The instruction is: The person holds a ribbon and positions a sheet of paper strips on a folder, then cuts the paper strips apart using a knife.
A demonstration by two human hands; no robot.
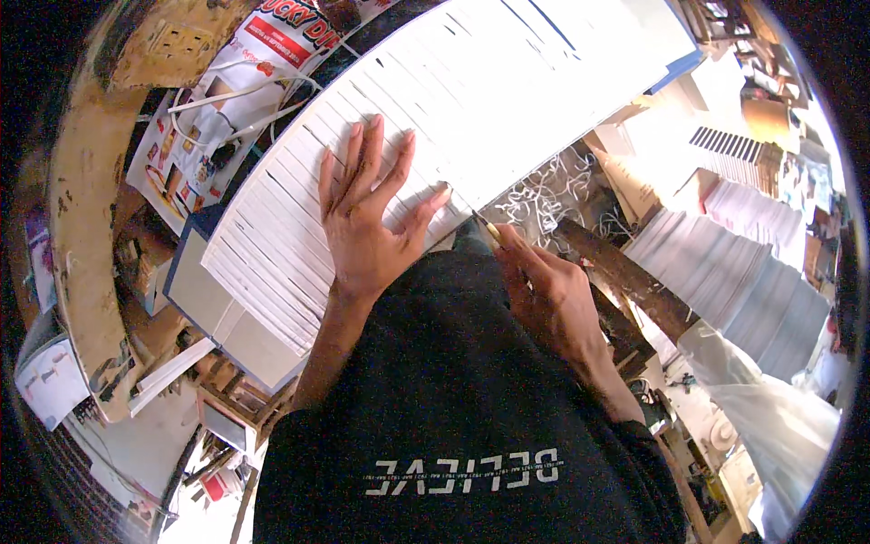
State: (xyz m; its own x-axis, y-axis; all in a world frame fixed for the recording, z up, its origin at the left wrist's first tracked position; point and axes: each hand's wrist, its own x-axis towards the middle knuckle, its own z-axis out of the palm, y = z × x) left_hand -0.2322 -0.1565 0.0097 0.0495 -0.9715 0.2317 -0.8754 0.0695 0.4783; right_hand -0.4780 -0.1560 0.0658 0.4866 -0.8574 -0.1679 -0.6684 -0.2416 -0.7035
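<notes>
A long row of white paper booklets or pads (272,231), packed tightly side by side, runs across in front of me. My left hand (367,218) lies flat on the row near its close edge, fingers spread and thumb pointing right. At that same edge, just right of the left thumb, my right hand (544,281) pinches a slim knife-like tool (490,232) with a yellowish body and a dark tip. Its tip is at the edge of the paper; whether it touches is hard to tell. A grey board with a blue border (227,331) stands against the row's left end.
Curly white paper strips (548,195) lie in a heap beyond my right hand. Right of them are a dark wooden beam (625,276), tall paper stacks (725,272) and clear plastic sheeting (752,399). At the left are a printed sheet (213,127), a white cable (227,92) and a worn wooden frame (86,227).
</notes>
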